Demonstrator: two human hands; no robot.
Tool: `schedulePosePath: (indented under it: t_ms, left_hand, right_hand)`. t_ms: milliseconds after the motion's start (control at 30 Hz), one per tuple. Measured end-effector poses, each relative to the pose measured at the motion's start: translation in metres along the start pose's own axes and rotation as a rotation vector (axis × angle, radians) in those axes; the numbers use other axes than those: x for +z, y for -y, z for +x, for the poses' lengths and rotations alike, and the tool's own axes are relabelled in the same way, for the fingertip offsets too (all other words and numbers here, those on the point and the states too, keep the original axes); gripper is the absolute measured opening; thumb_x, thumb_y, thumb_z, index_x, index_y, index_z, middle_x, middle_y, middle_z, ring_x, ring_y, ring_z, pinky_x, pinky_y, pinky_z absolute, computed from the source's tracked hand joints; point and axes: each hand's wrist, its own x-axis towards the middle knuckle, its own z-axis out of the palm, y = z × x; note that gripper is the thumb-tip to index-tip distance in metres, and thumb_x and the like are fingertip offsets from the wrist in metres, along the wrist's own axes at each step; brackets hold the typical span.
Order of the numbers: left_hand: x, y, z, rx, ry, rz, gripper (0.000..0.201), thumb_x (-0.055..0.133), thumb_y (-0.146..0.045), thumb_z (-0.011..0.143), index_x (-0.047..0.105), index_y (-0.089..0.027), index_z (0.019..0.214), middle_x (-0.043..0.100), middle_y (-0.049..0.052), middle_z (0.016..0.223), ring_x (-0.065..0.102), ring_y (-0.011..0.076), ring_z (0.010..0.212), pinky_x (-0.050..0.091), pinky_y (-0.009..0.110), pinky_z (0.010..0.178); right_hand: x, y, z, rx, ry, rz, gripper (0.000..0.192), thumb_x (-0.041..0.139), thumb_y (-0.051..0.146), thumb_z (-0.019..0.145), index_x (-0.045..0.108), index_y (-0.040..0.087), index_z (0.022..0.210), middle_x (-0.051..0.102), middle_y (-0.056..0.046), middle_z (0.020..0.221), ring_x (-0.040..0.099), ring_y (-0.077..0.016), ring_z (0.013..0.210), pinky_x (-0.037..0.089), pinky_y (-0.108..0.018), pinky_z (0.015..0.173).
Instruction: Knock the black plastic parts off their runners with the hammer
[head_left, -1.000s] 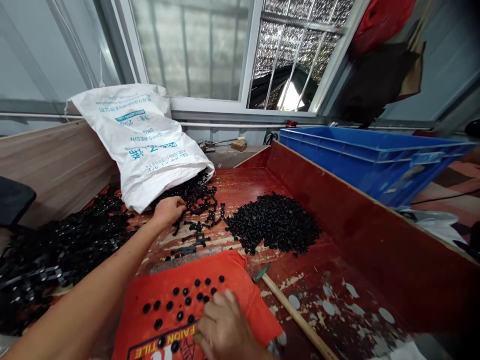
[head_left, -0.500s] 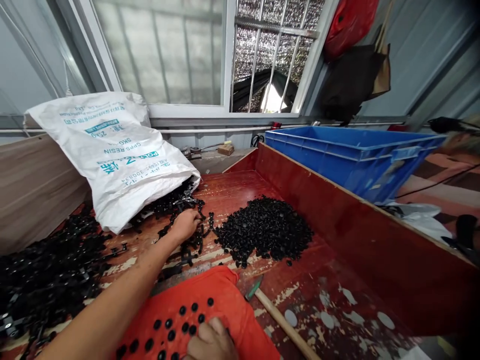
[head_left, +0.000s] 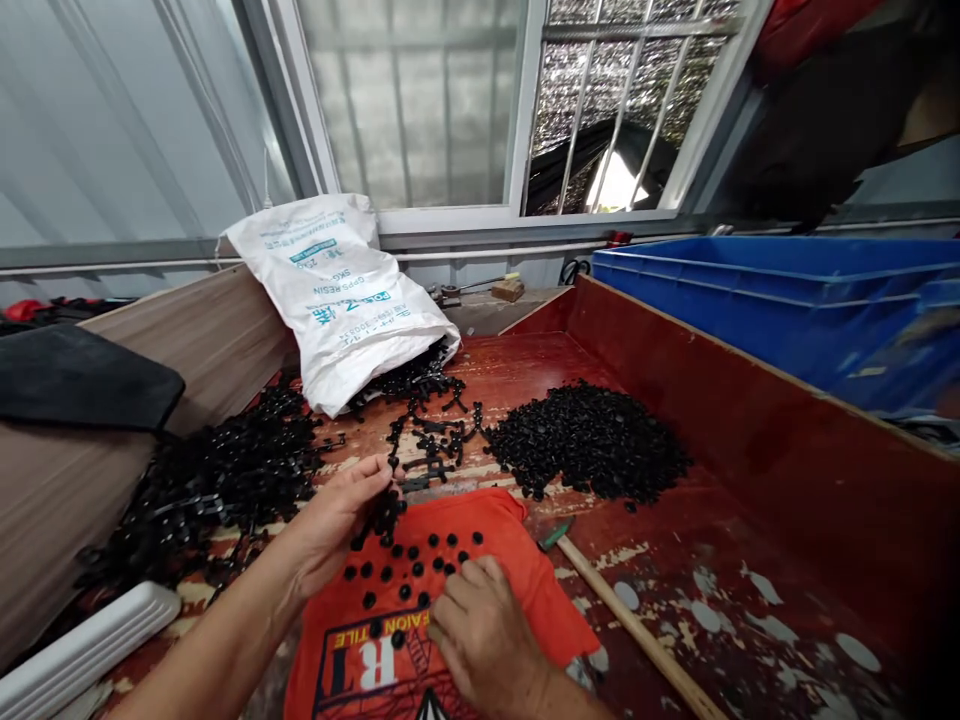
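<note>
My left hand (head_left: 334, 520) holds a black plastic strip of parts (head_left: 384, 512) over the top left edge of an orange cloth (head_left: 465, 610). My right hand (head_left: 484, 635) rests palm down on the cloth, fingers beside several small black round caps (head_left: 409, 560) scattered on it. More black strips (head_left: 431, 445) lie on the red tray floor just beyond the cloth.
A white sack (head_left: 341, 295) spills black strips at the back. A heap of black caps (head_left: 589, 440) lies to the right, a pile of black strips (head_left: 217, 480) to the left. A wooden stick (head_left: 637, 630) lies right of the cloth. A blue crate (head_left: 787, 300) stands behind the red wall (head_left: 750, 430).
My left hand drew back from the strips near the sack to the cloth's edge, bringing a black strip with it. My right hand stayed on the cloth. The camera swung left.
</note>
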Motion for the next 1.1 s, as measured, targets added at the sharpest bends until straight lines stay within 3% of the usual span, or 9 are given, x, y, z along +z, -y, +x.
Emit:
schedulePosePath:
  t_ms: [167,333,433,533,667,767,867,1000,1100]
  left_hand:
    - [-0.001,0.029,-0.054,-0.073,-0.096,-0.126,0.028,0.083,-0.035,0.070,0.062,-0.020,0.080,0.065,-0.003,0.071,0.060,0.0098,0.060,0.048,0.019,0.057]
    - [0.002,0.059,-0.080,-0.072,-0.179,-0.119,0.031,0.083,-0.040,0.068,0.062,-0.019,0.077,0.063,-0.004,0.068,0.057,0.0104,0.056,0.046,0.021,0.056]
    - [0.004,0.072,-0.087,0.081,-0.200,0.066,0.026,0.077,-0.043,0.073,0.066,-0.020,0.076,0.062,-0.002,0.068,0.057,0.0122,0.060,0.045,0.022,0.058]
    - [0.010,0.081,-0.093,0.349,-0.233,0.503,0.017,0.068,-0.038,0.081,0.071,-0.023,0.075,0.066,0.002,0.074,0.061,0.0177,0.071,0.047,0.026,0.066]
    - [0.016,0.085,-0.105,0.551,-0.262,0.825,0.016,0.060,-0.030,0.085,0.072,-0.026,0.076,0.068,0.002,0.071,0.062,0.0188,0.068,0.048,0.027,0.065]
    - [0.005,0.083,-0.113,0.466,-0.316,0.658,0.011,0.067,-0.035,0.080,0.073,-0.025,0.082,0.073,0.003,0.077,0.066,0.0202,0.072,0.052,0.028,0.067]
    - [-0.019,0.083,-0.119,0.310,-0.469,0.428,0.026,0.070,-0.047,0.079,0.072,-0.022,0.085,0.074,0.004,0.084,0.067,0.0216,0.081,0.054,0.029,0.073]
    - [-0.035,0.086,-0.123,0.030,-0.286,0.094,0.046,0.067,-0.062,0.079,0.075,-0.019,0.096,0.076,0.008,0.090,0.068,0.0250,0.088,0.055,0.035,0.082]
    - [-0.023,0.084,-0.124,-0.067,-0.224,-0.156,0.033,0.077,-0.047,0.077,0.075,-0.021,0.098,0.076,0.005,0.094,0.068,0.0206,0.090,0.053,0.029,0.086]
  right_hand:
    - [-0.022,0.013,0.005,0.031,0.001,0.077,0.005,0.060,0.019,0.088,0.065,0.021,0.090,0.062,-0.002,0.079,0.052,-0.0203,0.080,0.033,-0.037,0.077]
    - [-0.059,0.032,0.023,0.157,-0.103,0.389,0.010,0.055,0.022,0.095,0.065,0.020,0.095,0.062,-0.002,0.077,0.056,-0.0182,0.075,0.040,-0.032,0.072]
    - [-0.075,0.045,0.036,0.212,-0.054,0.523,0.014,0.053,0.023,0.097,0.065,0.021,0.103,0.064,-0.003,0.090,0.058,-0.0169,0.081,0.043,-0.028,0.073]
    - [-0.079,0.055,0.043,0.277,0.003,0.610,0.023,0.058,0.028,0.095,0.062,0.021,0.117,0.063,-0.001,0.089,0.056,-0.0146,0.073,0.044,-0.026,0.068]
    - [-0.075,0.062,0.044,0.369,0.092,0.732,0.007,0.066,0.026,0.089,0.069,0.020,0.092,0.057,0.004,0.070,0.051,-0.0112,0.060,0.041,-0.022,0.057]
    - [-0.080,0.061,0.041,0.454,0.085,0.909,0.004,0.064,0.016,0.085,0.067,0.019,0.085,0.056,0.005,0.065,0.053,-0.0109,0.056,0.042,-0.021,0.053]
    - [-0.093,0.057,0.038,0.346,0.039,0.949,0.010,0.063,0.010,0.083,0.066,0.019,0.082,0.064,0.001,0.074,0.062,-0.0135,0.067,0.049,-0.025,0.064]
    - [-0.100,0.051,0.032,0.085,-0.009,0.869,0.014,0.062,0.008,0.088,0.065,0.020,0.083,0.068,-0.002,0.082,0.064,-0.0142,0.078,0.051,-0.027,0.075]
    - [-0.089,0.049,0.022,-0.025,-0.006,0.809,0.015,0.058,0.006,0.089,0.063,0.020,0.085,0.066,-0.003,0.081,0.063,-0.0139,0.077,0.050,-0.025,0.072]
